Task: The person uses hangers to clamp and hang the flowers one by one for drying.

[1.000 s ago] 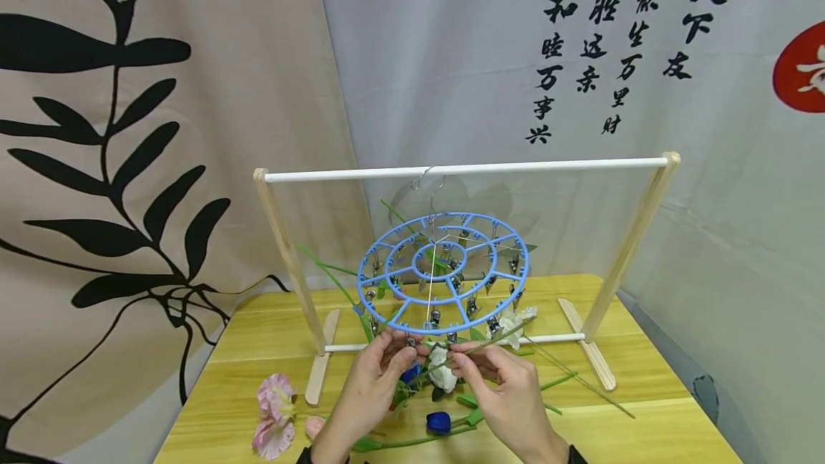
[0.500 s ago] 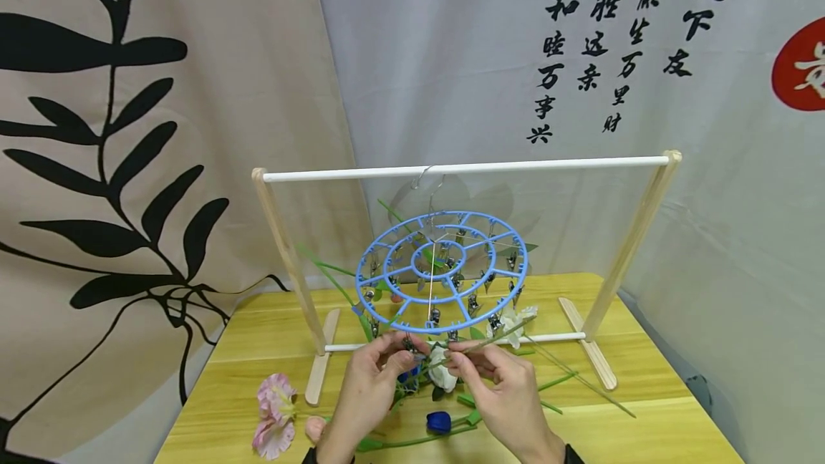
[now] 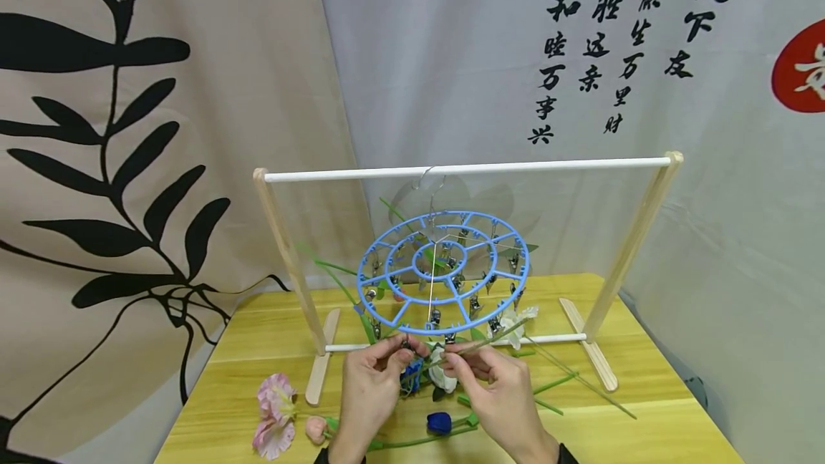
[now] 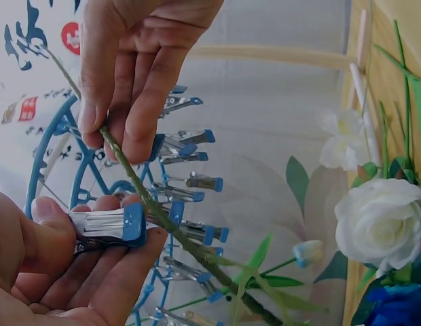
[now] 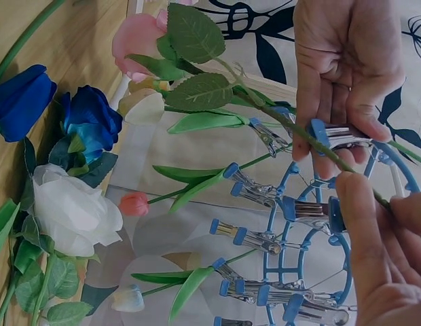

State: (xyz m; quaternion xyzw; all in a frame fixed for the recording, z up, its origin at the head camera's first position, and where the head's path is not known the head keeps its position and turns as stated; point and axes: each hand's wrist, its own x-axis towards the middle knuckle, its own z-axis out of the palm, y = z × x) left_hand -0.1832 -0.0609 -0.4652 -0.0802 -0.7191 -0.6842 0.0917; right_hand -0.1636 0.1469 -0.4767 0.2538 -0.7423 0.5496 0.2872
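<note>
My left hand (image 3: 370,382) pinches a metal clip with blue tips (image 4: 112,225) at the near edge of a round blue hanger (image 3: 428,329). In my right hand (image 3: 505,392), thumb and fingers pinch the green stem (image 4: 153,204) of an artificial flower. That stem slants past the clip's tips; whether it lies between them I cannot tell. Towards its other end are serrated leaves (image 5: 197,34) and a pink flower head (image 5: 132,51). Several other clips (image 5: 254,187) hang from the hanger, some with tulip stems in them.
A frame with a white top rod (image 3: 548,165) carries the hanger above the wooden table (image 3: 213,399). On the table lie pink blossoms (image 3: 275,414), a blue tulip (image 3: 439,422), a white rose (image 5: 75,210), a blue rose (image 5: 92,125) and a white flower (image 3: 512,324).
My left hand has shifted slightly down and right with the clip. The right hand stays nearly in place, still pinching the stem.
</note>
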